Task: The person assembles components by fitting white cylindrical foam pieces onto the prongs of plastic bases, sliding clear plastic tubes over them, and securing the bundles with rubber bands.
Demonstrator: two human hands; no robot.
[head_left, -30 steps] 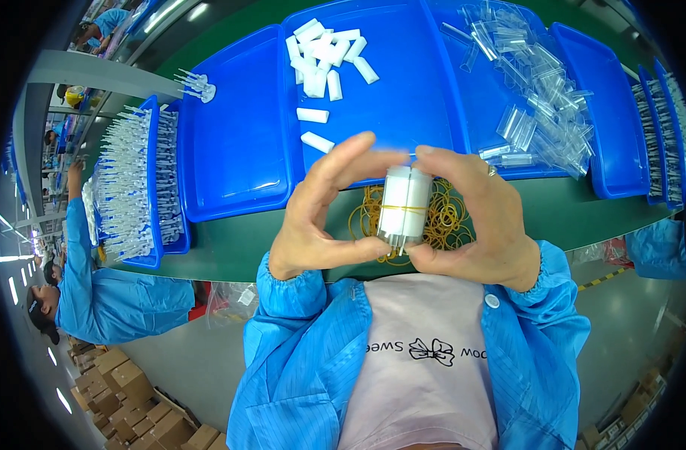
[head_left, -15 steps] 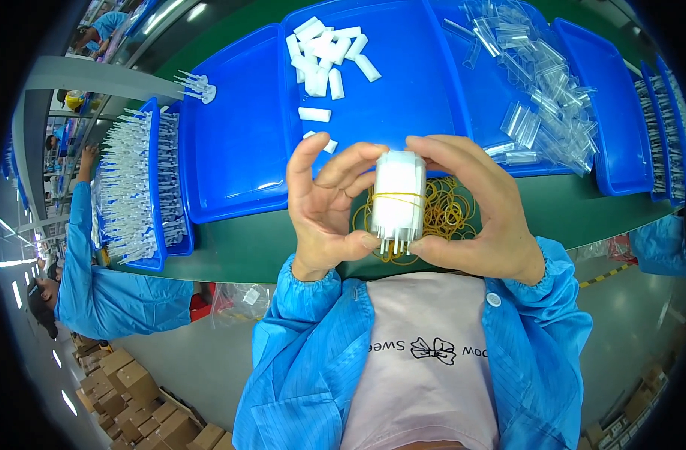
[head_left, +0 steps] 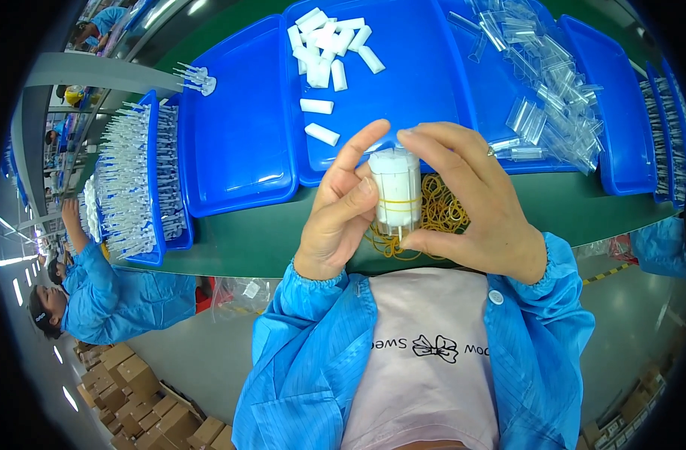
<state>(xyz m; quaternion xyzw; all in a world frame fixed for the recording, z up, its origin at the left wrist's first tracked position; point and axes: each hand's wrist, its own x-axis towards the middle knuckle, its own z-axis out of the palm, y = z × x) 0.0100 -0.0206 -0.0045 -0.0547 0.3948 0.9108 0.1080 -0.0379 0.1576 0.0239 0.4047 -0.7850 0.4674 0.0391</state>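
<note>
A white cylindrical bundle [head_left: 397,180] with clear plastic pieces round it and thin white prongs at its lower end is between my hands. A yellow rubber band [head_left: 400,201] circles it below the middle. My left hand [head_left: 339,206] grips its left side, thumb against the wall, one finger raised and the others partly hidden behind it. My right hand [head_left: 489,202] spans it from top to bottom, index finger at the upper end and thumb at the lower. Behind the bundle, a heap of yellow rubber bands [head_left: 442,210] lies on the green table.
Blue trays hold white blocks [head_left: 324,49] and clear plastic pieces [head_left: 549,97]. A blue tray [head_left: 238,127] at left has a pronged white piece [head_left: 197,79] at its edge. Racks of white pronged parts [head_left: 129,180] stand farther left. A co-worker in blue [head_left: 125,300] sits beyond.
My left thumb has moved up from the bundle's lower end to its side, and my left fingers have shifted. The rubber band sits lower on the bundle, which has tilted slightly.
</note>
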